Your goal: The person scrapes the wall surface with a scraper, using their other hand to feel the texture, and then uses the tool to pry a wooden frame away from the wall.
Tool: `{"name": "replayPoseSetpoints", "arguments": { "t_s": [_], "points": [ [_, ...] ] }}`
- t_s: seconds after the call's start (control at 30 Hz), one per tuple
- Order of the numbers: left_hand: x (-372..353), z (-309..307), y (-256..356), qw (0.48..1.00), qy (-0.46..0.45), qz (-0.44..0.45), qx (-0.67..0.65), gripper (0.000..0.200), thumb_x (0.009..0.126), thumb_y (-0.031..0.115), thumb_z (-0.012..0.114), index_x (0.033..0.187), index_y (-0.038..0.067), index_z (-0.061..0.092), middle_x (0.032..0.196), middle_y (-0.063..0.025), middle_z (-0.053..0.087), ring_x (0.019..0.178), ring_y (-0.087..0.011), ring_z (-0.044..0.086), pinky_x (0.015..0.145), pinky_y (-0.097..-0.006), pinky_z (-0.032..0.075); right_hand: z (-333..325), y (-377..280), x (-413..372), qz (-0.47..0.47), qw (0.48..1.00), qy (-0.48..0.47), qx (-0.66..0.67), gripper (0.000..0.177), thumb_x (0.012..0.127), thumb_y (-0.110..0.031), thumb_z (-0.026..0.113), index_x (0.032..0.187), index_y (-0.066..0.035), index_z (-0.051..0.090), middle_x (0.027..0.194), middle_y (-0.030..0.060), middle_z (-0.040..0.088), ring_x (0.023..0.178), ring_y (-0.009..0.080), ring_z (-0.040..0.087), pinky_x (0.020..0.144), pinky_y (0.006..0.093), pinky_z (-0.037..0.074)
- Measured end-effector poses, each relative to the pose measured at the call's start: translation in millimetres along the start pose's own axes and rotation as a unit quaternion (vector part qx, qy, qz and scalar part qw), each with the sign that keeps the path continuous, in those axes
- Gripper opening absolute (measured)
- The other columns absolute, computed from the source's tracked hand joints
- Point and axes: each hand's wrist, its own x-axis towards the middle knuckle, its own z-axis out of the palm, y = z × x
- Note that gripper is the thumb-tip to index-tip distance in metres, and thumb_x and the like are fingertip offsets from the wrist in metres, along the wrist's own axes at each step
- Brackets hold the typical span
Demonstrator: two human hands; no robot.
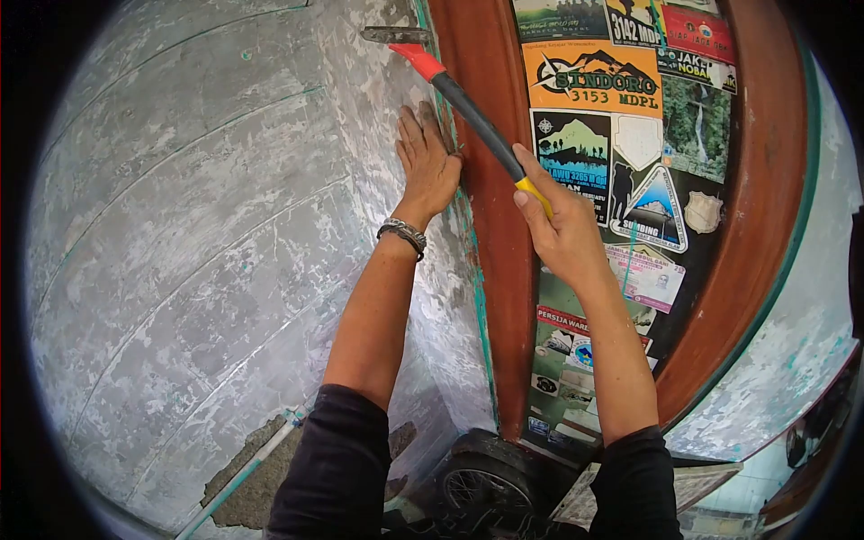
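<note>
Our right hand (558,229) closes fully around the yellow-tipped end of a hammer (468,108), whose head sits high at the edge of the peeling grey wall (180,225) beside the brown door frame (490,270), while our left hand (427,166) lies open and flat on that edge, holding nothing.

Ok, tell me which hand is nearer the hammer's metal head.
Left. The left hand lies flat on the wall just below the hammer head; the right hand grips the hammer handle at its yellow end, farther away.
</note>
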Motion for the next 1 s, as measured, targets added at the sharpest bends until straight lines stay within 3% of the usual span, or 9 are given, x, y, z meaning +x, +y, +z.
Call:
{"name": "replayPoseSetpoints", "arguments": {
  "t_s": [0.1,0.23,0.33,0.47,1.0],
  "points": [
    [0.1,-1.1,0.6,1.0,-0.001,0.004,0.003,0.087,0.08,0.018,0.049,0.15,-0.001,0.001,0.153,-0.0328,-0.009,0.142,-0.0489,-0.008,0.114,-0.0577,-0.002,7.6,10.9,-0.8,-0.047,0.998,0.031,0.0,0.047,0.094,-0.018,0.055,0.139,-0.011,0.047,0.084,0.0239,0.064,0.076,0.0389,0.063,0.07,0.0417,0.049],
    [0.3,-1.3,2.8,1.0,-0.004,-0.009,0.001,0.088,0.08,0.019,0.051,0.15,-0.001,0.001,0.153,-0.0328,-0.009,0.142,-0.0488,-0.009,0.114,-0.0575,-0.003,14.4,7.3,-10.9,-0.038,0.999,0.033,-0.003,0.046,0.094,-0.019,0.054,0.139,-0.01,0.047,0.086,0.0247,0.064,0.077,0.0389,0.064,0.071,0.0416,0.049],
    [0.8,-3.2,2.4,1.0,-0.011,-0.013,0.009,0.088,0.081,0.019,0.051,0.15,-0.001,0.001,0.153,-0.0326,-0.01,0.142,-0.0487,-0.008,0.114,-0.0572,-0.003,20.2,9.2,-6.5,-0.061,0.997,0.055,0.012,0.046,0.094,-0.019,0.053,0.139,-0.01,0.047,0.094,0.0248,0.066,0.082,0.0389,0.064,0.074,0.0416,0.05],
    [1.6,-1.4,0.4,1.0,-0.005,-0.001,0.009,0.088,0.081,0.02,0.052,0.15,-0.001,0.0,0.153,-0.0325,-0.01,0.142,-0.0485,-0.008,0.114,-0.0569,-0.002,18.2,2.2,-5.0,-0.019,1.0,0.024,-0.004,0.047,0.094,-0.018,0.053,0.139,-0.01,0.046,0.095,0.0245,0.066,0.084,0.0388,0.064,0.075,0.042,0.05],
    [2.1,-2.0,0.4,1.0,-0.016,-0.011,0.019,0.09,0.083,0.024,0.054,0.15,-0.002,-0.001,0.153,-0.0314,-0.01,0.143,-0.0467,-0.01,0.114,-0.0564,-0.002,24.8,17.4,-12.1,-0.039,0.998,0.047,0.01,0.047,0.093,-0.018,0.055,0.138,-0.01,0.048,0.084,0.0216,0.064,0.077,0.0375,0.063,0.072,0.0422,0.049]
  ]
}}
